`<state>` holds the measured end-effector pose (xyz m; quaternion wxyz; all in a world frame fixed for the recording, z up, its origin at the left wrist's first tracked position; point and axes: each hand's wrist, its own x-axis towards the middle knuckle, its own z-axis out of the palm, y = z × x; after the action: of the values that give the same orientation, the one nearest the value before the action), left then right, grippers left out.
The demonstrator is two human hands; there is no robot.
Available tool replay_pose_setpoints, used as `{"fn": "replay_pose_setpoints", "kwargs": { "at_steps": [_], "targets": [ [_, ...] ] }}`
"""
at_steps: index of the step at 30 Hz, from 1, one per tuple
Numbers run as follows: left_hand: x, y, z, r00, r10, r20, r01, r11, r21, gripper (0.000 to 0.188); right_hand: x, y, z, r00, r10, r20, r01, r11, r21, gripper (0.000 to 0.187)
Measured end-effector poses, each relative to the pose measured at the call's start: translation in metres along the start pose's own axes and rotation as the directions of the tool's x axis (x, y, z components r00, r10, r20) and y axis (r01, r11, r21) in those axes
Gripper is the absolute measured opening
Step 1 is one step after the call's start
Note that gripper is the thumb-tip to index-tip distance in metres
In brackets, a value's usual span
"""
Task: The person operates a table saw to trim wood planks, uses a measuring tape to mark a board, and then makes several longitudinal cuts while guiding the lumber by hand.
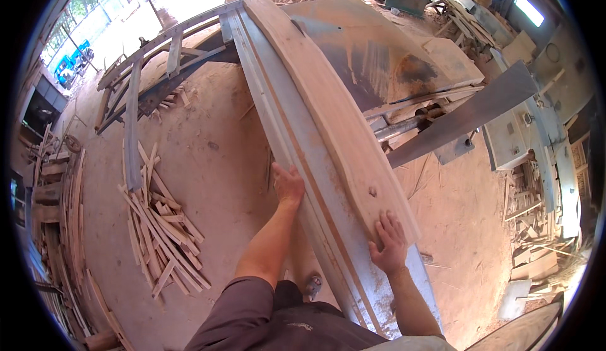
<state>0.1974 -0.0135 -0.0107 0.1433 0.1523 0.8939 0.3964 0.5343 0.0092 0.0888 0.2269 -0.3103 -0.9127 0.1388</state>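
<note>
A long, pale wooden board (334, 111) lies lengthwise on a long metal machine table (315, 152), its near end close to me. It has a slightly wavy edge and a dark knot near that end. My right hand (389, 243) rests on the board's near end, fingers stretched over the top and thumb out to the left. My left hand (288, 184) is at the table's left edge, beside a narrow rail (297, 155), fingers partly spread and not on the board. Its fingertips show only in part.
Thin wood strips (158, 225) lie heaped on the dusty floor to the left. A metal frame (136, 92) stands at the far left. Right of the board are a rusty metal sheet (372, 48) and a slanting grey panel (470, 114). Scrap wood (533, 256) piles up at the right.
</note>
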Motion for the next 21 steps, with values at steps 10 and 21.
{"fn": "replay_pose_setpoints", "kwargs": {
  "at_steps": [10,21],
  "targets": [
    [0.011,0.001,-0.002,1.0,-0.014,0.012,0.013,1.0,0.007,0.073,0.01,-0.001,0.005,1.0,-0.002,-0.013,0.002,1.0,0.022,0.056],
    [0.027,-0.001,0.006,1.0,-0.014,-0.021,0.014,1.0,0.02,0.071,0.021,0.0,0.012,1.0,0.005,-0.01,-0.005,1.0,0.017,0.057]
  ]
}}
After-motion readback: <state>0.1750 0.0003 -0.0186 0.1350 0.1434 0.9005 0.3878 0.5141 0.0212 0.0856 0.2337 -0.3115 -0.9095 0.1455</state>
